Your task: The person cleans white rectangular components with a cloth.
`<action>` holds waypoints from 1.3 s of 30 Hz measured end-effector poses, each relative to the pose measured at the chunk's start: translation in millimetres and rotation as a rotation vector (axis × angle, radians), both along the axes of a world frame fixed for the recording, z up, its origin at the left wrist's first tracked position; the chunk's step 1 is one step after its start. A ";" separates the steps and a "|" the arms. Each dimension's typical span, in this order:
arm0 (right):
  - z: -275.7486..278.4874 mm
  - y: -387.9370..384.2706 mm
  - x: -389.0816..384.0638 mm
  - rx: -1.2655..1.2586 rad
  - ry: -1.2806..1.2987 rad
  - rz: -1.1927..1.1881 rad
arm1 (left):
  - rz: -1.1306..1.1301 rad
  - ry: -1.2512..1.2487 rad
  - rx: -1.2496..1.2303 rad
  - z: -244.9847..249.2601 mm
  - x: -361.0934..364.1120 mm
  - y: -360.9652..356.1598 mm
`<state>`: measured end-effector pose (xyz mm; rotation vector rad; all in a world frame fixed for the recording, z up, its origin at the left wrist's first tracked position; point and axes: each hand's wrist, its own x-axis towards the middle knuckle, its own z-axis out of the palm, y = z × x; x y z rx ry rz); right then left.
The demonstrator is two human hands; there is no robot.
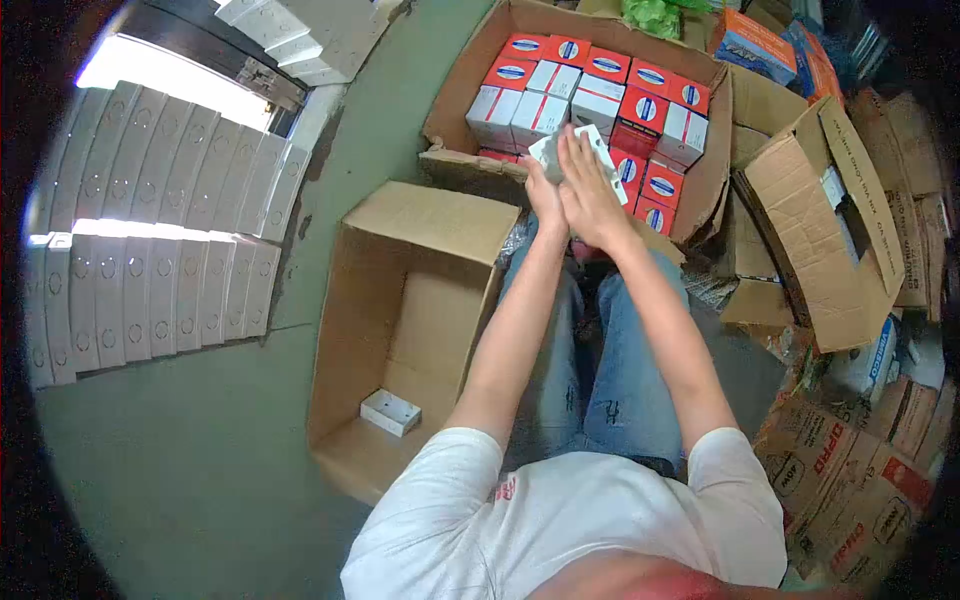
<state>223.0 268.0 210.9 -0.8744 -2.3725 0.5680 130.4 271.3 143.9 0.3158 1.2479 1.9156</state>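
My right hand (pixel 590 195) lies with its fingers stretched along a white plastic piece (pixel 607 165) with small holes along its edge. Beside it, my left hand (pixel 545 203) presses against the same piece from the other side, so the piece is held between both palms. The fingers cover much of it. Just beyond my hands stands an open carton (pixel 440 125) of red and white small boxes (pixel 640 105). To the left, a second open carton (pixel 345 290) holds a similar-looking white rectangular plastic box (pixel 391 412) on its bottom.
Stacked pale grey boxes (pixel 160 290) with round marks line the left side. On the right lie a tilted open carton (pixel 830 220) and flattened cardboard (pixel 840 480). A green plastic bag (pixel 655 15) sits at the back, near a blue and orange box (pixel 755 50).
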 end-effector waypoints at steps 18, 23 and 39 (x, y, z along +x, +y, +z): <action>-27.7 24.2 0.8 -0.080 0.246 -0.273 | 0.192 0.260 -0.073 35.5 11.7 -14.3; -14.0 -5.7 -1.3 -0.046 0.192 -0.069 | 0.175 0.123 -0.094 39.9 5.4 -16.0; -5.4 -13.2 -5.9 -0.113 0.191 0.084 | 0.093 -0.128 0.145 -3.3 -2.8 -15.1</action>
